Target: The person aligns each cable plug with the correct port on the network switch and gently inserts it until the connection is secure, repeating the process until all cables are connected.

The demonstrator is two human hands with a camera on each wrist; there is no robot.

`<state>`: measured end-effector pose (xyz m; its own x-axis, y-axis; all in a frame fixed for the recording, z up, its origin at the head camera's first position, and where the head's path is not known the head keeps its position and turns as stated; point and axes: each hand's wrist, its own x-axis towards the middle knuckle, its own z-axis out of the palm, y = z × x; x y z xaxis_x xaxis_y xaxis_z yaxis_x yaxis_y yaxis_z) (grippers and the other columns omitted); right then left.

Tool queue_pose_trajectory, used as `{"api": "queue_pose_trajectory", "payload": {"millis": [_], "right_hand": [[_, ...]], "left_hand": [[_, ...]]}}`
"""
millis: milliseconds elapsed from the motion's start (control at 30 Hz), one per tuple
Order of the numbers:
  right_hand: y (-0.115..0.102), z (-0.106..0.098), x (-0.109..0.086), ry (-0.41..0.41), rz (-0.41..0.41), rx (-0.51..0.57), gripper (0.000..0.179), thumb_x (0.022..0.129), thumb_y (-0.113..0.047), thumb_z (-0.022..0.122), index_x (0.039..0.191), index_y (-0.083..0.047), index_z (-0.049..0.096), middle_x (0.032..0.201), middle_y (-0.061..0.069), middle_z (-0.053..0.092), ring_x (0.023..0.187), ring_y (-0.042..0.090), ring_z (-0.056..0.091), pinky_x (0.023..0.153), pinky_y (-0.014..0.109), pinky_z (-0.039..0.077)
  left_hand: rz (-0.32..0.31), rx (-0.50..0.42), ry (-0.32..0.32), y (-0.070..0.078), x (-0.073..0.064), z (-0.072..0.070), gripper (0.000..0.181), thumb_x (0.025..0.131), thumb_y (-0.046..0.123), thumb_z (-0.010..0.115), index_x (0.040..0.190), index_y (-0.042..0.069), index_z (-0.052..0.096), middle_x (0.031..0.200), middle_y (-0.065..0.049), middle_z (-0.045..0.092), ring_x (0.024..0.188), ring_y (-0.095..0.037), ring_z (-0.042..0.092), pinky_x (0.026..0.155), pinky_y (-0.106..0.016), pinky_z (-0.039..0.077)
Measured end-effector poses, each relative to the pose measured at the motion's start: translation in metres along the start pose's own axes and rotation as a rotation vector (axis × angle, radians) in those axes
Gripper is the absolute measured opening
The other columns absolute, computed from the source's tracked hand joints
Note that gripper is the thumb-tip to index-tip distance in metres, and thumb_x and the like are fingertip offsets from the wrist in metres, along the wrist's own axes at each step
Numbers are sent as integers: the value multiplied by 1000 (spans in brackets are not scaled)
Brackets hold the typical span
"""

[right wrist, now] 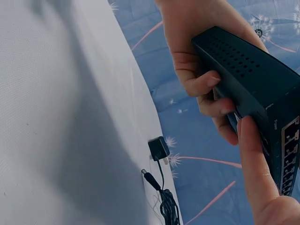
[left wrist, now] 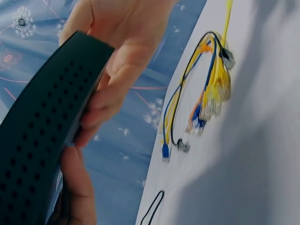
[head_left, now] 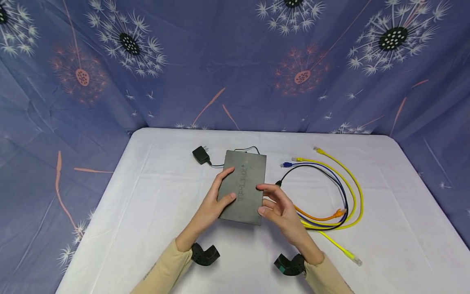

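Note:
A dark grey network switch [head_left: 244, 185] is held up over the table, its broad face with lettering turned up to the head camera. A row of ports [right wrist: 289, 159] and a side with round vent holes [right wrist: 234, 56] show in the right wrist view. My left hand [head_left: 213, 200] grips the left part, thumb on the lettered face and several fingers curled underneath. At the right edge, my right hand [head_left: 280, 210] holds the switch with thumb and index finger at the rim, the other fingers bent under it.
On the white table [head_left: 158, 183], a black power adapter [head_left: 200, 155] lies beyond the switch, its cord and barrel plug [right wrist: 150, 179] beside it. Looped yellow, blue, black and orange network cables [head_left: 352, 192] lie to the right. A patterned blue curtain [head_left: 220, 61] hangs behind.

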<state>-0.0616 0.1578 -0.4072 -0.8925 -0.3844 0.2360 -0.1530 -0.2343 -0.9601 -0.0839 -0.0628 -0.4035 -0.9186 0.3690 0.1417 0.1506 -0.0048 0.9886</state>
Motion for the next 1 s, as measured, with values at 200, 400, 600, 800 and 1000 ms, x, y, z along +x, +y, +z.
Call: {"api": "queue_pose_trajectory", "payload": {"millis": [200,400,600,800,1000], "right_hand": [[2,2,1,-8,19,-18,47,91,7,56,135,5,40,130,20,41,105,22,59,81,28,50],[4,2,1,-29,76,-43,47,93,3,56,137,1,39,134,20,40,100,21,61,80,29,49],[6,2,3,-72,92,-46,49,93,3,55,139,1,37,137,21,37,98,20,60,80,30,49],[5,2,9,-76,92,-70,47,94,1,56,138,1,39,138,21,38,100,20,60,82,30,49],[7,2,14,-70,85,-74,45,95,0,54,138,3,39,134,24,41,98,21,61,82,35,50]], "left_hand": [[-2,5,58,0,-1,4,62,94,13,56,149,28,31,153,1,23,139,-18,21,107,-50,18],[-9,12,118,-4,-3,5,62,90,7,60,145,24,38,148,-2,34,131,-22,34,102,-48,26],[-26,-4,163,-8,-6,3,61,88,7,62,142,25,42,143,-4,39,123,-23,40,98,-47,30],[-38,-26,186,-7,-7,-1,59,88,8,62,141,26,43,141,-5,41,120,-24,41,97,-46,31],[-38,-43,209,-7,-9,-6,58,88,5,61,140,24,44,140,-6,41,119,-25,42,96,-46,31]]}}
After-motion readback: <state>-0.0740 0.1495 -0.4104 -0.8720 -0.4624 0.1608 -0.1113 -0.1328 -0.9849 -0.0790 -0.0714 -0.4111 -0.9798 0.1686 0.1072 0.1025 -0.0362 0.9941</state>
